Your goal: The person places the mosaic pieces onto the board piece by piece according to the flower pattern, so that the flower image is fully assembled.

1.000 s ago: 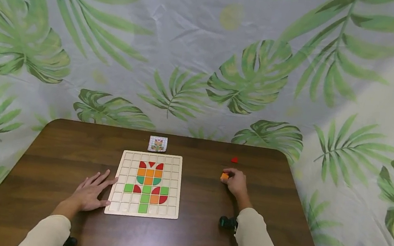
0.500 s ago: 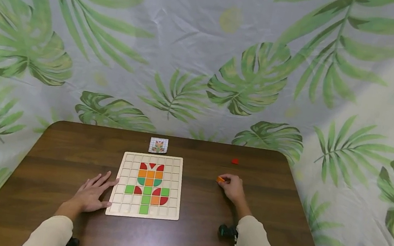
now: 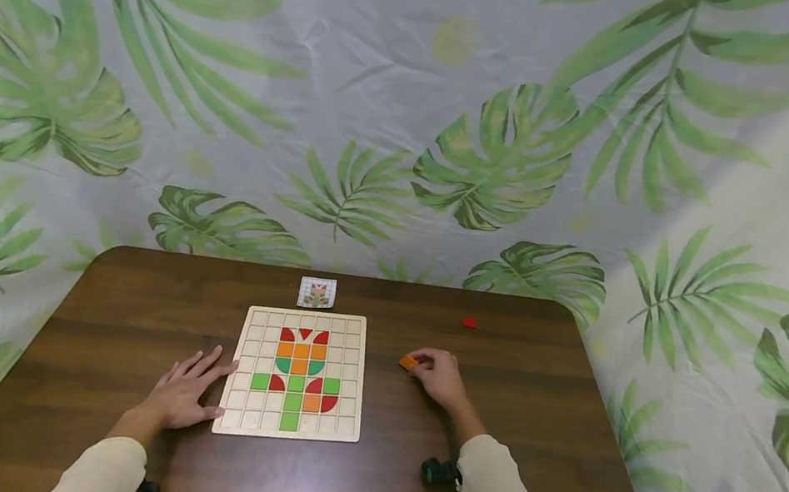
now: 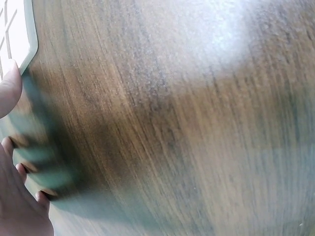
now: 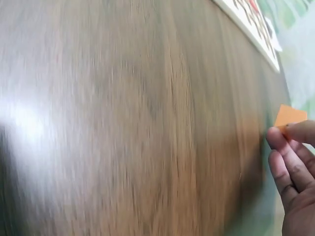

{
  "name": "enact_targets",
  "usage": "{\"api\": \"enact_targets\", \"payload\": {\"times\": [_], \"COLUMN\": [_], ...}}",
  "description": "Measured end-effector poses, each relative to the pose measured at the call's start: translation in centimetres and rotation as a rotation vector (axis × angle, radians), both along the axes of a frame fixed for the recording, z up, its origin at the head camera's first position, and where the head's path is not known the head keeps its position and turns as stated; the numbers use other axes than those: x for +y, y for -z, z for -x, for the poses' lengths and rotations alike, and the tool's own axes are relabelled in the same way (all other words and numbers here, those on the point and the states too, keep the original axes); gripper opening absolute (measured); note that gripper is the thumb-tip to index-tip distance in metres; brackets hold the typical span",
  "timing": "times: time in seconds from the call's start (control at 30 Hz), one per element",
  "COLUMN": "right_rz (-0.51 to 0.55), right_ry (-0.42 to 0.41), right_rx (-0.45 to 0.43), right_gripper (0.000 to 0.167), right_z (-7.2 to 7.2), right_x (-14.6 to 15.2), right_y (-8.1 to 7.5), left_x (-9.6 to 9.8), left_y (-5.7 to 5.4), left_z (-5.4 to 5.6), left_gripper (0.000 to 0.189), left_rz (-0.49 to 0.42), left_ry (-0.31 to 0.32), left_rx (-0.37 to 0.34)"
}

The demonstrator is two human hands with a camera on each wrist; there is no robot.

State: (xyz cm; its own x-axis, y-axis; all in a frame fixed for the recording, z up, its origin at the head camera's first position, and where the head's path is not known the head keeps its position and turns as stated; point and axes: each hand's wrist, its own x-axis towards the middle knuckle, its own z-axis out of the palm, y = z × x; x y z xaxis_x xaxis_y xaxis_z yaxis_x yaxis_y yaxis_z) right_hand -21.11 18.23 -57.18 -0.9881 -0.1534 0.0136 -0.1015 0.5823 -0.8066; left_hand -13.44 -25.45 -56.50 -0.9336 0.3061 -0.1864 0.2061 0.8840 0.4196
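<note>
Between thumb and fingers my right hand (image 3: 442, 379) pinches an orange square tile (image 3: 408, 362), right of the board in the head view. The right wrist view shows the same orange tile (image 5: 290, 116) jutting out past the fingertips. My left hand (image 3: 180, 397) lies with spread fingers on the table, thumb and index finger touching the left edge of the wooden grid board (image 3: 356, 358). Red, orange, teal and green tiles form a flower in the board's cells. In the left wrist view, the left thumb (image 4: 11, 88) rests at the board's corner.
A small printed card (image 3: 316, 293) with a flower pattern lies behind the board. One red piece (image 3: 469, 322) lies toward the back right of the brown table (image 3: 532, 341). A leaf-patterned cloth (image 3: 383, 110) hangs behind the table.
My right hand has moved left toward the board, carrying the orange tile. My left hand has stayed at the board's left edge.
</note>
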Motion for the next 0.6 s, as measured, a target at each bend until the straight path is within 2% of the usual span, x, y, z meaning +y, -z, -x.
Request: {"api": "enact_targets", "payload": {"times": [0.3,0.6], "right_rz": [0.02,0.033], "right_ry": [-0.074,-0.169], "right_rx": [0.048,0.028], "right_gripper": [0.009,0.009], "right_z": [0.4,0.5], "right_x": [-3.4,-6.7], "right_y": [-0.5,-1.0], "left_x": [0.0,0.0], "left_y": [-0.2,-0.3], "left_z": [0.1,0.1], "left_gripper": [0.077,0.075], "left_rz": [-0.005,0.011], "left_ry": [-0.004,0.009], "left_rx": [0.001,0.01]}}
